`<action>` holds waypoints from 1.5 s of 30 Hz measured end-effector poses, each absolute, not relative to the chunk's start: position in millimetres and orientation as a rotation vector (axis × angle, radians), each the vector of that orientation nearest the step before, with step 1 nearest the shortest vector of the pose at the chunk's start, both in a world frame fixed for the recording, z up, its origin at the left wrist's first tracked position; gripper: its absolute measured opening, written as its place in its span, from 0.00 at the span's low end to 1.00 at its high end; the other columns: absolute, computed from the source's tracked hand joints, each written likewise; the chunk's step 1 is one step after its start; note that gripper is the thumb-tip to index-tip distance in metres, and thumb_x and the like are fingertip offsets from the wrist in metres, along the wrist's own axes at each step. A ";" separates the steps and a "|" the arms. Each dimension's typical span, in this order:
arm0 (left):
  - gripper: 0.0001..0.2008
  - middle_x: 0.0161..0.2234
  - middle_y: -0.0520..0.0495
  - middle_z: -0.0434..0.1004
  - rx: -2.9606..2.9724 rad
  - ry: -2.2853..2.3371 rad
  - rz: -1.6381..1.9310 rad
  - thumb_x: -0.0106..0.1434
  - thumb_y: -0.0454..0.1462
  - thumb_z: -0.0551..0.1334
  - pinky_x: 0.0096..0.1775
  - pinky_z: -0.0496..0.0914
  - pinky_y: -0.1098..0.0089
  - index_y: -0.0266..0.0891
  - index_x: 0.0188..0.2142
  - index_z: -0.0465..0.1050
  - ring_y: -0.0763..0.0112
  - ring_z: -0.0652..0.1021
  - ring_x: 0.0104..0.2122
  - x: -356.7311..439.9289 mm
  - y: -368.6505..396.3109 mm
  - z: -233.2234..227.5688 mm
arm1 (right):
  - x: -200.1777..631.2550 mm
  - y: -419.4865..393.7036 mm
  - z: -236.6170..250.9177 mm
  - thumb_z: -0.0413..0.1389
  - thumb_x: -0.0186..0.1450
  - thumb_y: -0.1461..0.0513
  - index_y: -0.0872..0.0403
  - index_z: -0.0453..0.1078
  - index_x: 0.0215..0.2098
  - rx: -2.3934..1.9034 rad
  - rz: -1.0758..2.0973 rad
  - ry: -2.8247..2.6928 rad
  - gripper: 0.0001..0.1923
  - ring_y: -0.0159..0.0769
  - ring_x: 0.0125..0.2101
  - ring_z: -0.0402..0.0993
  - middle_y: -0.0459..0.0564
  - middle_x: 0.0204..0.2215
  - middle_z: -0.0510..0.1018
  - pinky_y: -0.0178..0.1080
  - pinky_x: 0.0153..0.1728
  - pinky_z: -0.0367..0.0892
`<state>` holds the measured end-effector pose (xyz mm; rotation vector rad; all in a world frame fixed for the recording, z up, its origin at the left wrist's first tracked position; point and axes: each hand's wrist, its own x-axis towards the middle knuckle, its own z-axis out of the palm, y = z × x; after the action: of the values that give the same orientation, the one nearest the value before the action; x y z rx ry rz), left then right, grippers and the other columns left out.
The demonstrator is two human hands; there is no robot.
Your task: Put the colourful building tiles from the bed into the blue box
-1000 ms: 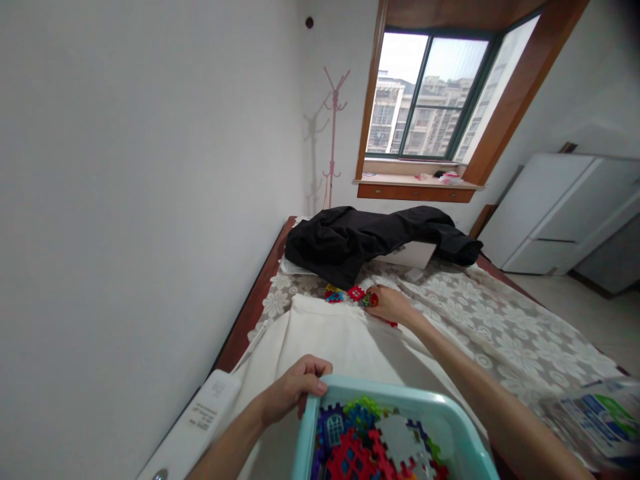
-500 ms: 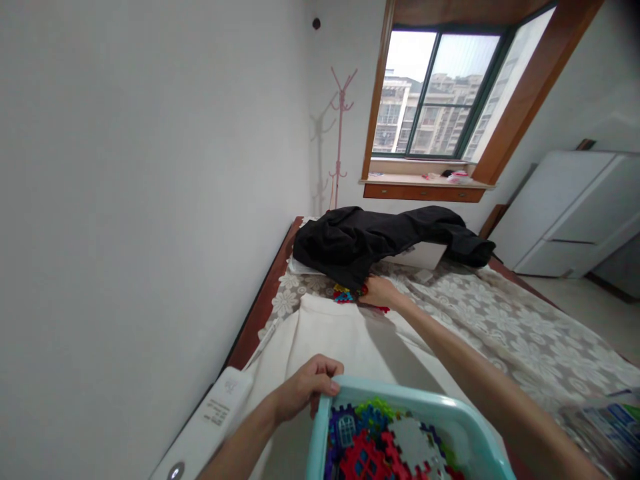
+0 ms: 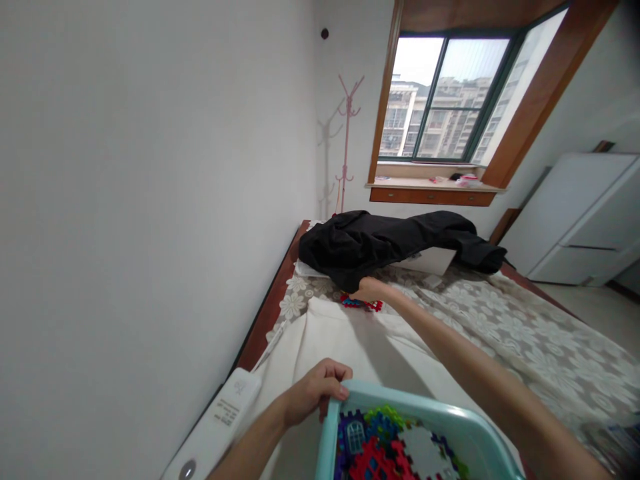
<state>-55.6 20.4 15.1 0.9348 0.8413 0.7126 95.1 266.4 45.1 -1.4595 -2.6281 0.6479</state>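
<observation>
Your left hand (image 3: 317, 387) grips the near corner of one teal bin (image 3: 440, 417) heaped with interlocking tiles (image 3: 380, 443), too many to count. Your right hand (image 3: 369, 291) lies over a small cluster of loose tiles (image 3: 361, 304) on the bed (image 3: 500, 327); whether it grasps any, you cannot tell. One black garment (image 3: 385, 243) lies just beyond.

Black garment (image 3: 385, 243) crowds the far blocks (image 3: 361, 304); white sheet (image 3: 345, 340) lies open.

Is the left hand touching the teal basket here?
Touching. The head view shows the left hand with its fingers curled over the near corner of the teal basket rim, no gap visible.
</observation>
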 end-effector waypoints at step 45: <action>0.15 0.14 0.59 0.63 0.958 0.823 0.708 0.46 0.43 0.70 0.13 0.52 0.78 0.40 0.22 0.64 0.82 0.59 0.11 -56.9 21.8 16.5 | 153.4 214.3 69.1 0.61 0.64 0.54 0.50 0.70 0.61 -1.097 0.075 -2.878 0.27 0.49 0.45 0.81 0.57 0.53 0.80 0.41 0.45 0.70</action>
<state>-56.9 21.8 16.5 0.9581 0.8226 0.7081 153.4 214.3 69.1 -1.0968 -2.8778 0.0751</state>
